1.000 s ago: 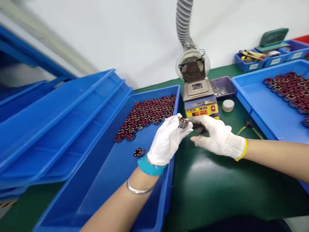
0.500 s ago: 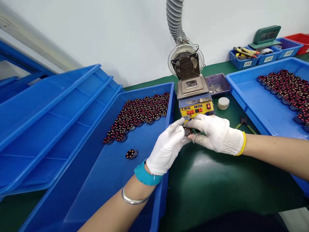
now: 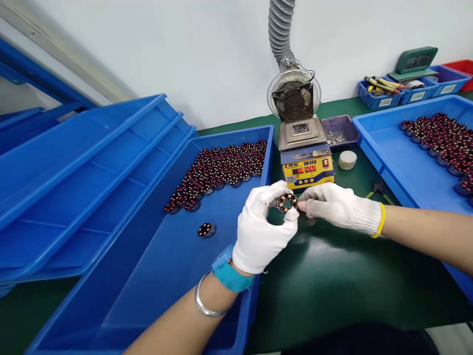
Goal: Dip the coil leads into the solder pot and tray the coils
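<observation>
A round motor stator with copper windings is tilted so its face shows, in front of the solder pot. My left hand, in a white glove, grips it between thumb and fingers from the left. At its right edge my right hand, in a white glove with a yellow cuff, has its bent fingers closed against it; a bare fingertip shows. Whether a wire is pinched there is too small to tell. One single stator lies in the left blue tray, apart from many grouped stators.
A fume-extraction fan on a grey hose stands behind the solder pot. To its right are a purple parts bin, a round white pad and green-handled cutters. Another blue tray of stators is at right; stacked blue trays lean at left.
My left hand has turned the stator so its copper-wound face shows. My right hand has drawn back from over it to its right edge. The camera view has shifted slightly.
</observation>
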Demonstrator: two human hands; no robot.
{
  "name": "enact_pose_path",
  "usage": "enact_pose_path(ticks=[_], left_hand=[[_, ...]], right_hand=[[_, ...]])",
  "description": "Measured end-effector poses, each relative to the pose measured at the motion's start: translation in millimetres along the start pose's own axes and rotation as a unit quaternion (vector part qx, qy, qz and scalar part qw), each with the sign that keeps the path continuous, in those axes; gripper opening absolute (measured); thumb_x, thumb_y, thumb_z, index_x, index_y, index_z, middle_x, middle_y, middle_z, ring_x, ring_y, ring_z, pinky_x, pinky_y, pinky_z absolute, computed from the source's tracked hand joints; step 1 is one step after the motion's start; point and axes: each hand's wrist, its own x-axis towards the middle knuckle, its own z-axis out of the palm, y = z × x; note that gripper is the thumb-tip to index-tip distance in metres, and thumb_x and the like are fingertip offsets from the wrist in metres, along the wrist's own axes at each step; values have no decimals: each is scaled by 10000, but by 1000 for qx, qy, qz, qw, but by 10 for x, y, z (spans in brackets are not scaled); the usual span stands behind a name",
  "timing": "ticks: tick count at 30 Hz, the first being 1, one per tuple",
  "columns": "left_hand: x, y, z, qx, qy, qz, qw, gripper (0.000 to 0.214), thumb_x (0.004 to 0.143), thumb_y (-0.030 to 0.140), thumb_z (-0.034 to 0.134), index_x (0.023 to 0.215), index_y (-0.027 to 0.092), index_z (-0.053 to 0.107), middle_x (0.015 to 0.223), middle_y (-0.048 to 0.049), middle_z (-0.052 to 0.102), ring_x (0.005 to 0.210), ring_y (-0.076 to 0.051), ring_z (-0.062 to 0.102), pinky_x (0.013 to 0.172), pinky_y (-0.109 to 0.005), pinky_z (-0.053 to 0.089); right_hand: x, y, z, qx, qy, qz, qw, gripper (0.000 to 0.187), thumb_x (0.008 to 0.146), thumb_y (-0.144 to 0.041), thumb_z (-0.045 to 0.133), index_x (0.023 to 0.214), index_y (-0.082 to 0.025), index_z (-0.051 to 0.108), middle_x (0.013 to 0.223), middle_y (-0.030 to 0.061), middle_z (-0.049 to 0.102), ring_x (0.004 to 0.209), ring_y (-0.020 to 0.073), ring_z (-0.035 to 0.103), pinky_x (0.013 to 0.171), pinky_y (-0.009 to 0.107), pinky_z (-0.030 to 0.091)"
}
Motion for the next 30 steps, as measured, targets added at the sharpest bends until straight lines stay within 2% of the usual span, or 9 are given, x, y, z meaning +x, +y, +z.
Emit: enact_pose_path(ticks=[6,9,11,14,17,21,24,27,30], left_hand=[[8,-14,-18,1,14,-1,1000,517,689,106,662,1189,209,580,1190,-92,585,1064,-258,635,983,-399,512],[19,-23,-28,-15,34,7,999,516,704,95,662,1193,222,562,1195,-89,576,1055,-252,642,957,-402,525],[15,-7,-31,2,29,25,999,522,699,107,688,1190,228,561,1177,-86,595,1056,-252,638,951,-407,526],[1,61,-22,34,15,53,998,509,671,141,734,1153,237,603,1108,-70,647,1025,-253,635,942,-414,522],[-1,125,1,49,17,48,997,517,675,159,732,1173,255,630,1071,-64,654,959,-239,638,883,-387,544],[32,103,9,125,-25,56,990,522,725,146,656,1232,262,615,1086,-62,640,829,-183,655,771,-304,558],[71,63,-44,167,-59,55,983,466,733,134,613,1181,257,651,905,-39,677,778,-187,658,763,-295,538],[113,80,-150,204,-91,15,975,307,737,200,620,1030,236,706,800,-41,671,758,-218,653,726,-325,517],[149,143,-253,167,-124,-54,977,131,745,313,663,827,211,679,784,-41,666,697,-200,637,665,-316,504]], right_hand=[[-10,-46,-74,39,-21,15,999,142,782,-238,571,658,-176,599,692,15,690,572,120,631,538,217,496],[22,-28,-132,41,-5,20,999,141,773,-238,578,650,-177,613,670,16,684,555,122,620,544,229,507],[34,-33,-124,64,9,5,998,131,789,-281,600,783,-171,670,739,27,706,609,128,634,607,247,527],[36,-50,-37,125,24,-22,992,276,798,-272,609,1033,-151,685,859,47,723,729,135,652,706,267,536],[29,-37,59,152,54,-44,986,288,774,-220,618,1043,-145,688,933,56,726,809,147,666,745,279,542],[0,-5,95,60,143,-123,980,252,752,-199,637,997,-162,685,988,50,723,906,177,676,816,308,555],[-40,2,84,-36,204,-149,967,250,757,-197,634,1000,-173,688,990,47,724,921,180,676,837,315,554],[-73,0,85,-82,207,-155,962,237,778,-233,632,1003,-186,688,1009,43,723,919,178,681,844,325,555],[-80,-7,102,-67,213,-145,964,238,771,-232,643,1002,-191,682,1010,41,727,941,187,685,866,343,556]])
